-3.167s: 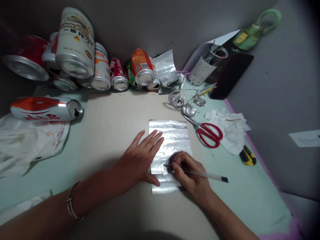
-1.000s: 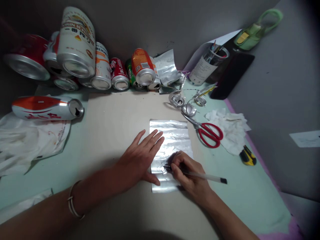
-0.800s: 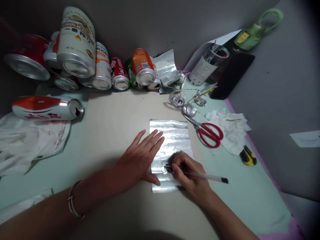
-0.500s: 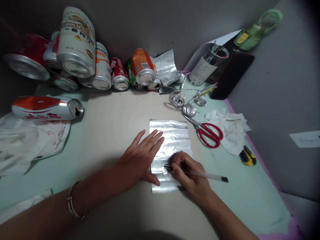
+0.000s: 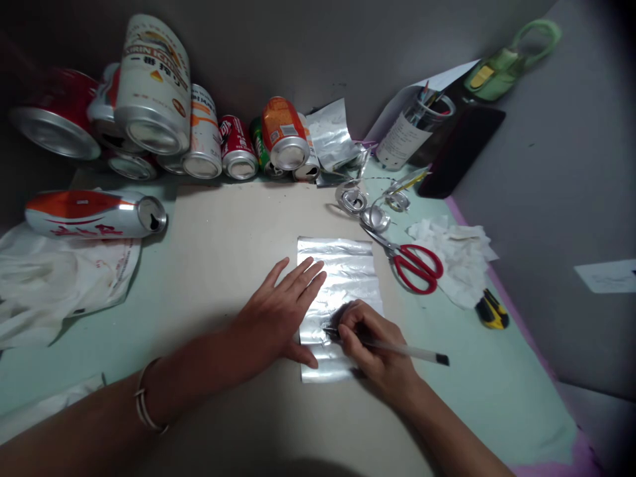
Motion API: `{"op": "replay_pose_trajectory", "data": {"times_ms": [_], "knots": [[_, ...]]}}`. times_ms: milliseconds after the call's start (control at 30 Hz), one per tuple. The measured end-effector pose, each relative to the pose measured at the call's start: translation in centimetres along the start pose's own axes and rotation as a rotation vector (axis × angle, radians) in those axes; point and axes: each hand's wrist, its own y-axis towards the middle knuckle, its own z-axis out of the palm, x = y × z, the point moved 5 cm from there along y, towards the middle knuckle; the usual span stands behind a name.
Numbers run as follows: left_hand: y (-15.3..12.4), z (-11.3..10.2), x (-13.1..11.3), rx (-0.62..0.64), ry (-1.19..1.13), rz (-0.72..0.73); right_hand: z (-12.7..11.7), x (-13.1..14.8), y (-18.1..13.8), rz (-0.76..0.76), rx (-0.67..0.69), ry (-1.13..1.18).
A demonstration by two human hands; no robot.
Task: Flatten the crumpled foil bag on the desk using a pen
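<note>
A creased silver metal sheet (image 5: 342,271) lies flat on a beige board (image 5: 213,252). My left hand (image 5: 281,308) rests on the sheet's left side, its fingers stretched out and the thumb apart. A pen (image 5: 397,346) with a clear barrel and a black end cap is in my right hand (image 5: 380,341), pinched between thumb and fingers. Its tip meets the sheet left of my right hand, near the middle. Fine marks there are too small to make out. Red-handled scissors (image 5: 417,268) lie right of the sheet, their blades pointing toward the cut can ends (image 5: 375,217).
Several drink cans (image 5: 154,86) are stacked along the back wall, and one can (image 5: 94,214) lies on its side at left over a white bag (image 5: 99,271). Crumpled tissue (image 5: 454,258), a yellow-black cutter (image 5: 491,309) and a pen cup (image 5: 415,129) are at right.
The pen and my right hand have shifted slightly to the left, with the pen's end a little lower. My left hand and the sheet stay in place.
</note>
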Motion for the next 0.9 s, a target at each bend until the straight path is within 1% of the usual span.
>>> {"op": "replay_pose_trajectory", "data": {"times_ms": [133, 233, 367, 433, 500, 567, 667, 900], "knots": [[0.0, 0.0, -0.1, -0.006, 0.013, -0.001, 0.0, -0.1, 0.0, 0.005, -0.009, 0.007], [0.0, 0.0, -0.1, -0.012, -0.001, 0.007, 0.1, -0.1, 0.0, 0.0, 0.01, 0.017], [-0.2, 0.0, 0.2, -0.011, -0.026, 0.02, 0.0, -0.2, 0.0, 0.027, 0.029, 0.104], [-0.2, 0.1, 0.3, 0.005, -0.031, 0.022, -0.3, -0.8, 0.0, 0.12, -0.019, 0.253], [-0.2, 0.2, 0.5, 0.038, -0.039, 0.018, -0.8, -1.7, 0.0, 0.229, -0.108, 0.425], [-0.1, 0.3, 0.6, 0.083, -0.052, 0.01, -1.2, -2.4, 0.3, 0.29, -0.195, 0.543], [0.0, 0.2, 0.7, 0.126, -0.06, -0.005, -1.8, -2.8, 0.9, 0.299, -0.259, 0.629], [0.1, 0.4, 0.8, 0.145, -0.08, -0.018, -3.9, -2.7, 1.6, 0.252, -0.332, 0.772]]}}
